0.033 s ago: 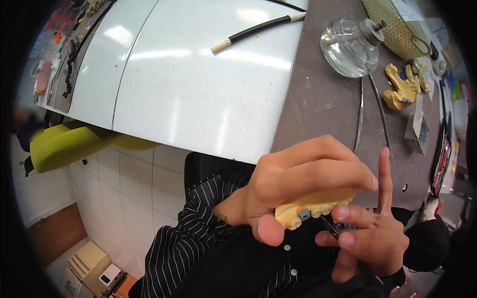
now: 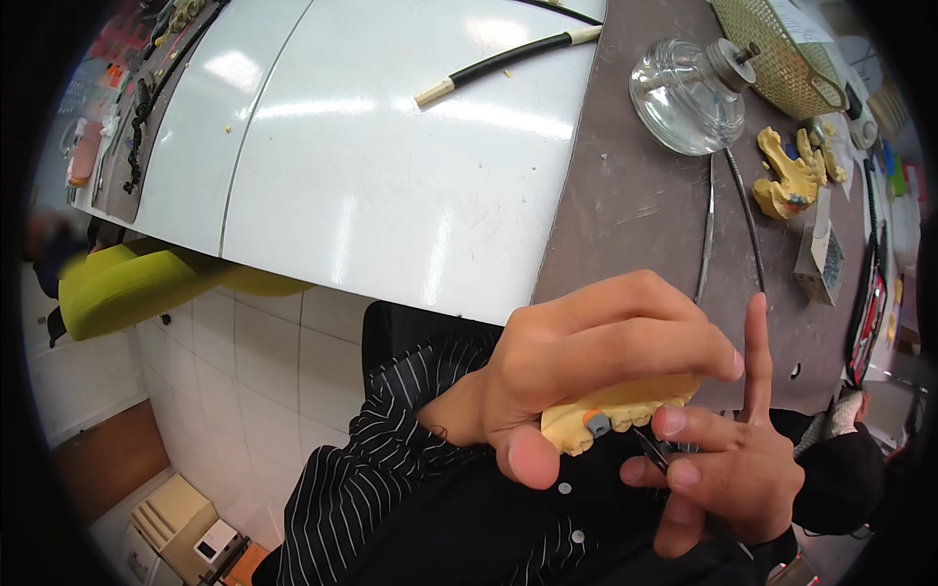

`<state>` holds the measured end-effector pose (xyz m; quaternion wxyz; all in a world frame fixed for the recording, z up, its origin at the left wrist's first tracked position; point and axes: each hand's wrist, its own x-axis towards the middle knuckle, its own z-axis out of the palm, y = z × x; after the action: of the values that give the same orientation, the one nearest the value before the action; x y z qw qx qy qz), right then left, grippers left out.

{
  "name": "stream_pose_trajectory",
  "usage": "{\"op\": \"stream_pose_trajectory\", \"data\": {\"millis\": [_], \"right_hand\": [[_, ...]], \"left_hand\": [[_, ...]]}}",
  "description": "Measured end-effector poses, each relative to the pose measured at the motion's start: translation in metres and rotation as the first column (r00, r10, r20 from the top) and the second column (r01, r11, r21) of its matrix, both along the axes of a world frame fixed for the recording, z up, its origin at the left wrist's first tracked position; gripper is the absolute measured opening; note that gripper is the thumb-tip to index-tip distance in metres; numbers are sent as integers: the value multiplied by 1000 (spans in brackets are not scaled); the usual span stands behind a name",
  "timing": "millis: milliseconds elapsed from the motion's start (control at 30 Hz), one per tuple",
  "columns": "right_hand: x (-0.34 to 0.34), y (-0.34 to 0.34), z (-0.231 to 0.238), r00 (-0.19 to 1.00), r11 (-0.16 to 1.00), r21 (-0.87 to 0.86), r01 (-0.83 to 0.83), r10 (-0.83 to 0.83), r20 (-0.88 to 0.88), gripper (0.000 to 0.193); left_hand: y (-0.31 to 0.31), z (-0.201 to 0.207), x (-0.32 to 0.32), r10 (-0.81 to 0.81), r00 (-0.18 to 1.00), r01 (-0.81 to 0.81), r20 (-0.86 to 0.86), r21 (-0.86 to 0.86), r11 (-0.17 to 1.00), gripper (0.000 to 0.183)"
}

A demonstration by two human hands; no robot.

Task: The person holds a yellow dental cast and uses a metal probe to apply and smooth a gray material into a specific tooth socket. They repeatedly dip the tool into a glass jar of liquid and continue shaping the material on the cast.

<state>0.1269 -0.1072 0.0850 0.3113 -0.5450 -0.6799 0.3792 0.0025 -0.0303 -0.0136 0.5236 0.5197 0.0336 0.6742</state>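
My left hand (image 2: 611,342) is closed around a yellow plaster dental cast (image 2: 625,399), thumb at its near left end and fingers over the back. Its row of teeth faces me. One tooth is grey (image 2: 597,424) with an orange patch beside it. Between thumb and fingers, my right hand (image 2: 733,474) pinches a thin dark carving tool (image 2: 653,449). The tool's tip is close to the teeth right of the grey one; whether it touches them I cannot tell. The right hand's little finger sticks up, and its other fingertips are close to the cast's right side.
On the brown mat (image 2: 625,195) stands a glass spirit lamp (image 2: 689,98). Beyond it is a woven basket (image 2: 782,63). Two slim metal tools (image 2: 710,230), another dental cast (image 2: 787,181) and a small box (image 2: 821,264) lie to the right. A black tube (image 2: 508,63) rests on the white tabletop (image 2: 391,176).
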Motion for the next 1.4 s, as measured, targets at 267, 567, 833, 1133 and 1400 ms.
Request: {"op": "stream_pose_trajectory", "data": {"millis": [267, 567, 833, 1133, 1400], "right_hand": [[2, 3, -4, 994, 995, -23, -97, 98, 41, 23], [-4, 21, -7, 970, 965, 137, -223, 205, 132, 29], [-18, 20, -4, 969, 961, 218, -168, 121, 215, 33], [-8, 19, -21, 993, 927, 358, -115, 94, 75, 22], [0, 25, -28, 976, 946, 299, -129, 175, -132, 17]], "left_hand": [[3, -1, -10, -143, 988, 134, -49, -160, 978, 100], [1, 9, -26, -404, 913, 380, 48, -458, 804, 107], [-2, 18, -16, -205, 970, 117, -131, -491, 863, 101], [1, 21, -20, -324, 946, 272, 28, -612, 742, 102], [11, 23, -24, -431, 862, 495, 267, -629, 599, 101]]}}
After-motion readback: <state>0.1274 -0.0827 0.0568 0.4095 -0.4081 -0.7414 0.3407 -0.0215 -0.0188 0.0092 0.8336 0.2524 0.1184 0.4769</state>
